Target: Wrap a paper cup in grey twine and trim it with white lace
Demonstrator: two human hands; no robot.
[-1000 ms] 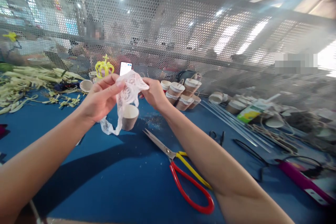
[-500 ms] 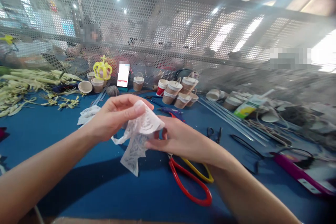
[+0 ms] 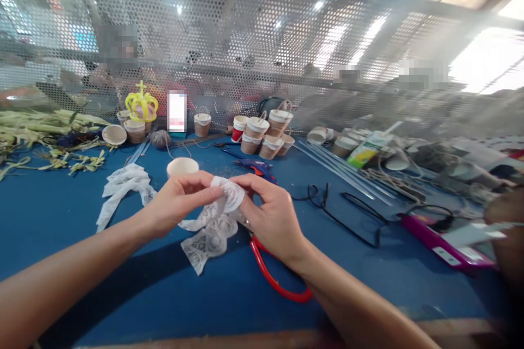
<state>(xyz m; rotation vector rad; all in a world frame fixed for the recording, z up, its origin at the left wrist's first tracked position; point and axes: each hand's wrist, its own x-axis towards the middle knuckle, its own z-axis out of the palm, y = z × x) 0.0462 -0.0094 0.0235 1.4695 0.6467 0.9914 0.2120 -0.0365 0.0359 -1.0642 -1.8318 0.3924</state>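
Note:
Between my two hands hangs a strip of white lace, its lower end dangling just above the blue table. My left hand pinches its upper edge between thumb and fingers. The fingers of my right hand close on the other side of the same strip. Under my right hand lie red-handled scissors, partly hidden by the hand and wrist. A pale paper cup stands right behind my left hand. More white lace lies bunched on the table to the left.
Several lace-trimmed cups are stacked at the back, near a glue gun and a phone. A yellow crown, twine ball and dried husks sit left. Clear sticks, black cord and a purple power strip lie right.
My right hand has turned upward and come closer to my left, now pinching the lace's upper edge. The view has shifted, and the cup behind my left hand now shows.

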